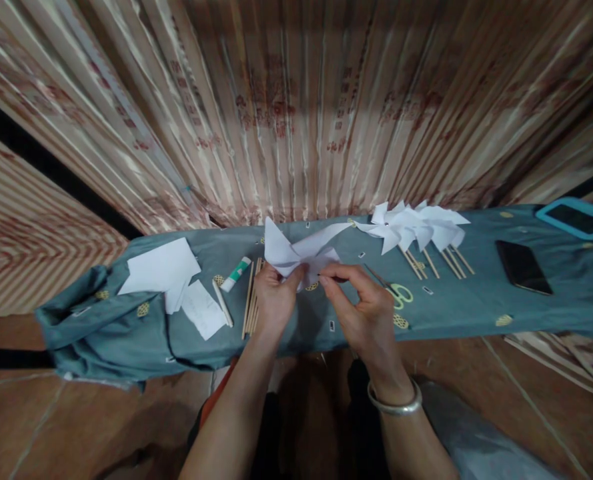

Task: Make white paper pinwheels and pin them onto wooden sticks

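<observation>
A white paper pinwheel [289, 253] with curved blades is pinched between the thumb and fingers of my left hand [276, 293], above the cloth-covered table. Just right of the paper, the thumb and index finger of my right hand [363, 310] are closed around something small and dark-tipped, too small to name. Partly behind my left hand lie several thin wooden sticks [249, 300]. Scissors with light green handles [401, 296] rest beyond my right hand, which partly hides them. Several white pinwheels on sticks [419, 227] lie overlapping at the back right.
Left of the sticks lie a green-and-white glue stick [237, 274], a pale pen-like rod [223, 303], a marked paper piece [203, 310] and white paper sheets [161, 267]. A black phone [523, 267] and a blue-framed device [579, 218] lie right. A pleated curtain [286, 120] hangs behind.
</observation>
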Motion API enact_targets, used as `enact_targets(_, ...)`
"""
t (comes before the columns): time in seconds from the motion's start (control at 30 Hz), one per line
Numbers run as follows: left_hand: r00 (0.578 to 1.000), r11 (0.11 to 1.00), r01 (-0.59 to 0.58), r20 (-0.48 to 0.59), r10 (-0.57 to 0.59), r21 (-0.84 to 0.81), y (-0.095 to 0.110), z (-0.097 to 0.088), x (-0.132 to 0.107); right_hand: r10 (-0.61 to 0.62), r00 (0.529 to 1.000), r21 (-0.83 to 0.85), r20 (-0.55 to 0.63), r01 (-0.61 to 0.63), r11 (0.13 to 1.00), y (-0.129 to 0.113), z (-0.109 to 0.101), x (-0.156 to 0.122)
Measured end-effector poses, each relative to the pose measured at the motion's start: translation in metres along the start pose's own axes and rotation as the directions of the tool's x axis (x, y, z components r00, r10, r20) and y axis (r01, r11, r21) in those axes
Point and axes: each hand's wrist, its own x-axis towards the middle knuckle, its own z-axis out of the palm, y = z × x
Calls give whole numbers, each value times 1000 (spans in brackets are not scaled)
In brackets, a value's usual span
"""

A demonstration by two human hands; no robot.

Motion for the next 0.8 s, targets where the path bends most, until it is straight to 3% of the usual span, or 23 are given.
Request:
enact_targets(0.23, 999, 1000, -2, 51, 0, 29, -4, 0, -4, 114, 993, 10, 1, -114, 993, 15, 9, -2)
enact_targets(0.57, 994, 1000, 3, 108, -5, 19, -1, 0, -7, 151, 988, 48, 38, -153, 987, 17, 7, 1)
enact_targets(0.8, 990, 996, -34, 140, 22, 84, 0, -4, -7, 107, 993, 29, 51, -108, 994, 16, 4, 3)
